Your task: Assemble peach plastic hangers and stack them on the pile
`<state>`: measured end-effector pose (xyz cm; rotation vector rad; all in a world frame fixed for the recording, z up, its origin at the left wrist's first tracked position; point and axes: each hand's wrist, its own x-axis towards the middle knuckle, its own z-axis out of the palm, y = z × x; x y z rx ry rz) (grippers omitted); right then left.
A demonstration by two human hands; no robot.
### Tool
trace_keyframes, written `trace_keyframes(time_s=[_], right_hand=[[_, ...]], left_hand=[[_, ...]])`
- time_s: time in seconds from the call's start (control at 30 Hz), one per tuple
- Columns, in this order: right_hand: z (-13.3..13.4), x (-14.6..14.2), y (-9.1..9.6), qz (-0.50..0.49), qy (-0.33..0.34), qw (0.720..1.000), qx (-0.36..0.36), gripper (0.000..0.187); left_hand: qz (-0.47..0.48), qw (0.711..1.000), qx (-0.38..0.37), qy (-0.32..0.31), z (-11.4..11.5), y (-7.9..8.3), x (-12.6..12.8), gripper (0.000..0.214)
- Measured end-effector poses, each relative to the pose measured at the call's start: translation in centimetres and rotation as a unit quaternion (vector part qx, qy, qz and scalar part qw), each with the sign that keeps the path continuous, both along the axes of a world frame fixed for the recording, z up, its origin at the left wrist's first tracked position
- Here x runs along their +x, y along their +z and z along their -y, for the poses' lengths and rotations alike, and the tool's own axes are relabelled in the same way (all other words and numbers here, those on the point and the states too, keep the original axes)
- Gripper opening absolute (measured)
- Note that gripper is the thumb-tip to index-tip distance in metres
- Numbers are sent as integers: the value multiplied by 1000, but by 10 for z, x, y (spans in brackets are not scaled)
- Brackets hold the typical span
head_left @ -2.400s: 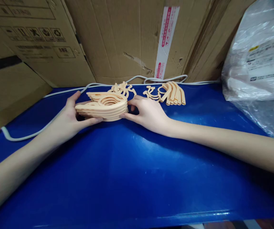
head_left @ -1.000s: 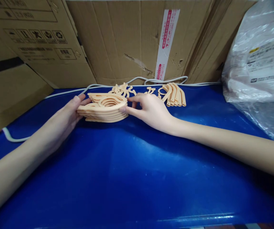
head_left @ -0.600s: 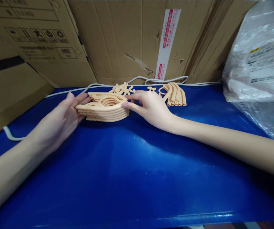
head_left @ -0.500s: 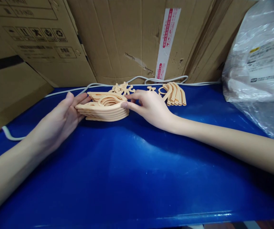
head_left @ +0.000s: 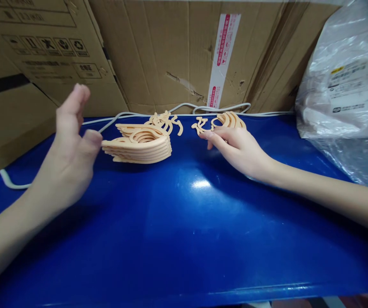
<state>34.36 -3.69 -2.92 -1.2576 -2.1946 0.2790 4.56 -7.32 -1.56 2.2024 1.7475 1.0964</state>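
A stack of peach plastic hangers (head_left: 140, 143) lies on the blue table (head_left: 184, 222), hooks toward the cardboard wall. My left hand (head_left: 70, 145) is raised just left of the stack, fingers up and apart, holding nothing. My right hand (head_left: 235, 145) reaches over a second, smaller bundle of peach hanger parts (head_left: 227, 120) at the back, fingers extended and resting on or just above them. Small hook pieces (head_left: 199, 124) lie next to its fingertips.
Cardboard boxes (head_left: 171, 51) form a wall behind the table, with another box (head_left: 7, 124) at the left. A white cable (head_left: 120, 116) runs along the back edge. A crinkled plastic bag with labels (head_left: 347, 85) fills the right rear corner.
Both hands have let go of the hanger stack. My left hand lifted up and away to the left. My right hand moved right to the smaller bundle at the back.
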Motion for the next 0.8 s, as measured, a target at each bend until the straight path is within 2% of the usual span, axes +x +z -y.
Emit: trace_keyframes(time_s=[0.1,0.23,0.33,0.4,0.5,0.63,0.8], right_hand=[[10,17,-5,50,6,999,-11,41],[21,30,-9,101,29,994,-2,35],[24,37,-9,133,54,989,21,36],[25,41,-8,157,85,983,46,36],[24,47,-10,195,143,967,77,43],[24,52,-18,210,155,964,54,54],[25,53,-22,192,144,970,40,54]], left_hand=[[-113,987,69,-89,4,12,9,88],[-205,967,83,-123,-3,18,20,77],[-253,948,95,-170,-4,11,36,61],[-291,923,118,-221,2,1,54,53],[-344,887,92,-295,12,-15,80,57],[-331,900,2,-285,14,-27,100,66],[-268,919,-75,-278,6,-31,97,71]])
